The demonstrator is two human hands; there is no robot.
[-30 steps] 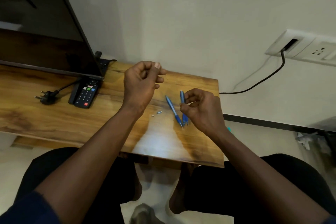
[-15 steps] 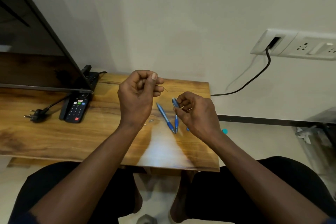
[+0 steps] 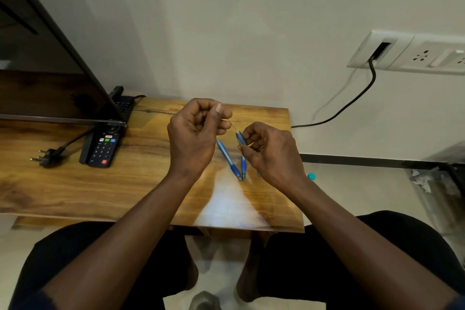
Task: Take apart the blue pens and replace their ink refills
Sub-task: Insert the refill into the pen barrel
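My left hand [image 3: 195, 136] is raised over the wooden table [image 3: 125, 184] and pinches a thin ink refill [image 3: 232, 125] between thumb and fingers. The refill slants down to the open top of a blue pen barrel [image 3: 240, 139], which my right hand [image 3: 270, 151] grips near its upper end. The barrel's tip [image 3: 243, 171] points down toward the table. A second blue pen [image 3: 227, 158] lies on the table between my hands, its tip close to the held barrel's tip. A small blue piece [image 3: 258, 174] shows by my right wrist.
A black remote [image 3: 102, 147] and an unplugged black plug [image 3: 47, 157] lie on the table's left part, below a large dark screen [image 3: 50, 78]. A wall socket panel [image 3: 392, 53] with a black cable [image 3: 352, 106] is at the right. A teal cap [image 3: 311, 175] lies on the floor.
The camera has tilted up a little. My left hand has brought the thin refill down to the top of the barrel in my right hand; the hands are closer together.
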